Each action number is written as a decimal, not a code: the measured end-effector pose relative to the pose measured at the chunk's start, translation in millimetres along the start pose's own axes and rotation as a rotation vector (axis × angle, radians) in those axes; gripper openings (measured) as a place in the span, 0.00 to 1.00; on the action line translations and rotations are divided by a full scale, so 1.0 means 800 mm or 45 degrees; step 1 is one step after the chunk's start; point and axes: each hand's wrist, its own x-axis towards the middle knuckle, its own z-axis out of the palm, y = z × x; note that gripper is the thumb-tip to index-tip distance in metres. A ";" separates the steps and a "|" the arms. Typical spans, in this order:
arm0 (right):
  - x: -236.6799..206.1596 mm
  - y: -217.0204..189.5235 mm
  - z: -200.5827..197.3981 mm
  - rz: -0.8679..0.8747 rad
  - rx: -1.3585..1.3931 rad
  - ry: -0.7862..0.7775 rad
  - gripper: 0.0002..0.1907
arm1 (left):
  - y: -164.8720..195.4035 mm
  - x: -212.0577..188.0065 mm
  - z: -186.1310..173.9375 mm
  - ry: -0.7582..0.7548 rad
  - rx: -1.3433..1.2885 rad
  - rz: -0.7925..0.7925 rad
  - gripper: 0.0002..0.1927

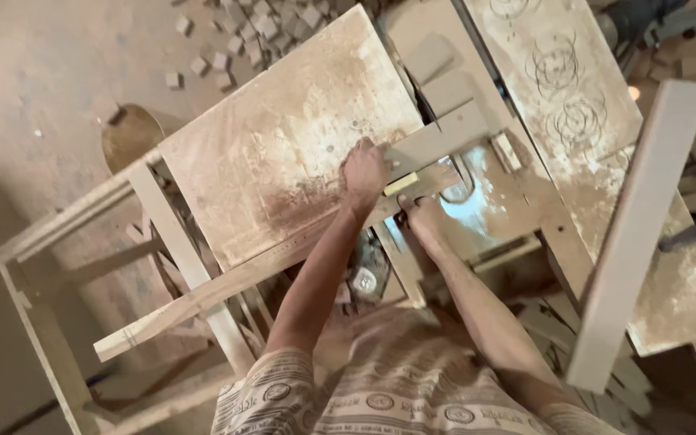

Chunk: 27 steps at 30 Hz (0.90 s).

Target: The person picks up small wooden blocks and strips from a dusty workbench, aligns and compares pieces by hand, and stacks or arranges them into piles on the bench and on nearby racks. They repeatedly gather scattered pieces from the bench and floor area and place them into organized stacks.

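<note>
Head camera, single view | looks steeply down from above the person's chest | faces forward over a dusty saw table [283,153], both forearms reaching in from the bottom edge | close range | floor at upper left

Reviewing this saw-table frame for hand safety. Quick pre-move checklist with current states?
1. Left hand pressing the long wooden strip onto the table top: ok.
2. Right hand on the strip near the yellow piece: ok.
3. Fingers away from the blade: cannot tell, blade not visible.
4. Strip's far end supported: not ok, it overhangs the table edge.
5. Leaning board on the right stable: cannot tell.
6. Floor tidy: not ok, wooden blocks lie scattered.
</note>
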 end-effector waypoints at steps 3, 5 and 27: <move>0.035 -0.058 0.016 -0.006 -0.305 0.003 0.29 | -0.025 0.050 -0.046 0.081 0.086 0.155 0.16; 0.051 -0.090 0.023 -0.044 -0.492 0.004 0.30 | -0.034 0.067 -0.073 0.075 0.043 0.159 0.16; -0.125 0.095 -0.044 0.221 0.010 0.024 0.26 | 0.045 -0.118 0.067 0.276 -0.438 0.235 0.21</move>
